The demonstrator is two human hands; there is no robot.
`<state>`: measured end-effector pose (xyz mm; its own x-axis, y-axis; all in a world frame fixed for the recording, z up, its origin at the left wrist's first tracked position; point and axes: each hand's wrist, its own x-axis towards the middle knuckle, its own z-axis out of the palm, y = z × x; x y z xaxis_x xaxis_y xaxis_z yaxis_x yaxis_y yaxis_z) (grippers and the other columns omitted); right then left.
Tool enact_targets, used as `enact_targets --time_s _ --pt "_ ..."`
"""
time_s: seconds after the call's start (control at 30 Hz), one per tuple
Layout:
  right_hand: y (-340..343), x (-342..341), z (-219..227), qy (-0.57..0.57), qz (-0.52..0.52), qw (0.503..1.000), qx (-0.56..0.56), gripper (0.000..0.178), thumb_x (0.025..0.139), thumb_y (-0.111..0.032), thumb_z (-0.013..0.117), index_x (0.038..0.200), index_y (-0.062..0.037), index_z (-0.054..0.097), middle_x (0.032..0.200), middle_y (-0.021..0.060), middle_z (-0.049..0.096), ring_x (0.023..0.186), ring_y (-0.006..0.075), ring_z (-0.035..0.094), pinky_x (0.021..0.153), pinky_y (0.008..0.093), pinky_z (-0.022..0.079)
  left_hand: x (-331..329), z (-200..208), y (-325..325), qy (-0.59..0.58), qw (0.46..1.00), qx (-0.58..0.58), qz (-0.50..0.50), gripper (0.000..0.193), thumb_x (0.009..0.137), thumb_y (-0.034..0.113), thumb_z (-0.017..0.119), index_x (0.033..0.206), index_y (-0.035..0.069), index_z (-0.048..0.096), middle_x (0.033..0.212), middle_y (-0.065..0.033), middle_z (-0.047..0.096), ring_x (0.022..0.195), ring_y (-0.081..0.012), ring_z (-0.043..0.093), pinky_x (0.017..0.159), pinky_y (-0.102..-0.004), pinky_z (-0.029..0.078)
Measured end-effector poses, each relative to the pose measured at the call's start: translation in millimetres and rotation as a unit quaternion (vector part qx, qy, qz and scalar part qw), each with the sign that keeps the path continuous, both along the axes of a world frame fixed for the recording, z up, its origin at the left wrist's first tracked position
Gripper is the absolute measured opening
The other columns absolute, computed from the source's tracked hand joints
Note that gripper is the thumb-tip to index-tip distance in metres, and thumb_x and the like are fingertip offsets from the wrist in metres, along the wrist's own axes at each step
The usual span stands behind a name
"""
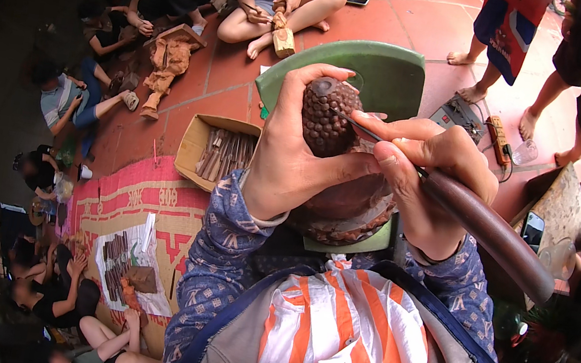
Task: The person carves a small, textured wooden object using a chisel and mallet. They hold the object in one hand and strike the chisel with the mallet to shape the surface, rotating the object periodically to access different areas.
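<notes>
A dark brown wooden carving, its rounded top covered in small knobs like curls, stands in front of me. My left hand is wrapped round its left side, thumb across the front. In my right hand is a carving chisel with a long dark wooden handle. Its thin metal blade, under my right fingers, points left and its end meets the knobbed surface. Both thumbs come close together over the carving. Below my hands the wider, rougher lower part of the carving shows; its middle is partly hidden.
A green plastic chair surrounds the carving. To the left are a cardboard box of chisels and more tools on a white sheet. Several people sit around, one holding a carving. A power strip and table are right.
</notes>
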<state>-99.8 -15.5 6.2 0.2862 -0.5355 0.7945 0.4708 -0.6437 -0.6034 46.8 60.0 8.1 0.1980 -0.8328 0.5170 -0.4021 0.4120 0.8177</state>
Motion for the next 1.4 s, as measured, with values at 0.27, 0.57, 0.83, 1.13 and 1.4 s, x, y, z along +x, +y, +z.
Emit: enact_targets --time_s 0.27,0.57,0.83,1.13,1.4 --pt "0.3 -3.0 -10.6 -0.049 0.221 0.929 0.292 0.018 0.089 0.002 0.062 0.083 0.0007 0.046 0.092 0.0258 0.068 0.098 0.0283 0.068 0.087 0.0385 0.055 0.1 1.5 1.5 0.033 0.999 0.002 -0.027 0.079 0.068 0.019 0.088 0.128 0.004 0.039 0.106 -0.0124 0.065 0.100 -0.0195 0.063 0.091 -0.0318 0.049" --pt "0.1 1.3 -19.4 -0.053 0.090 0.992 0.065 0.015 0.083 0.003 0.068 0.085 0.0015 0.053 0.095 0.0251 0.069 0.087 0.0248 0.070 0.076 0.0329 0.055 2.8 -2.3 0.9 0.010 1.000 0.013 0.008 0.083 0.064 0.019 0.090 0.128 0.005 0.039 0.106 -0.0110 0.064 0.101 -0.0184 0.063 0.091 -0.0322 0.049" --pt "4.7 4.4 -21.3 -0.008 -0.006 0.995 -0.096 0.017 0.090 -0.004 0.063 0.096 0.0001 0.047 0.098 0.0332 0.065 0.096 0.0420 0.067 0.083 0.0492 0.055 0.1 -4.0 -1.0 0.060 0.998 0.009 -0.007 0.082 0.064 0.016 0.089 0.129 0.005 0.040 0.105 -0.0093 0.063 0.098 -0.0173 0.062 0.090 -0.0312 0.049" --pt "11.0 13.4 -27.0 -0.040 -0.038 0.992 -0.115 0.018 0.089 0.000 0.063 0.098 0.0013 0.047 0.097 0.0331 0.065 0.096 0.0444 0.066 0.083 0.0498 0.055 1.9 -4.5 0.7 0.038 0.999 0.006 -0.002 0.082 0.065 0.014 0.089 0.129 0.004 0.038 0.107 -0.0110 0.062 0.099 -0.0183 0.063 0.089 -0.0317 0.051" --pt "-7.3 3.2 -14.9 -0.039 0.182 0.966 0.178 0.012 0.090 0.001 0.058 0.087 -0.0005 0.046 0.090 0.0246 0.066 0.097 0.0355 0.067 0.096 0.0466 0.049 6.7 -1.9 0.6 -0.094 0.994 -0.015 0.045 0.088 0.060 0.021 0.092 0.129 0.004 0.040 0.107 -0.0091 0.059 0.102 -0.0180 0.059 0.091 -0.0313 0.048"
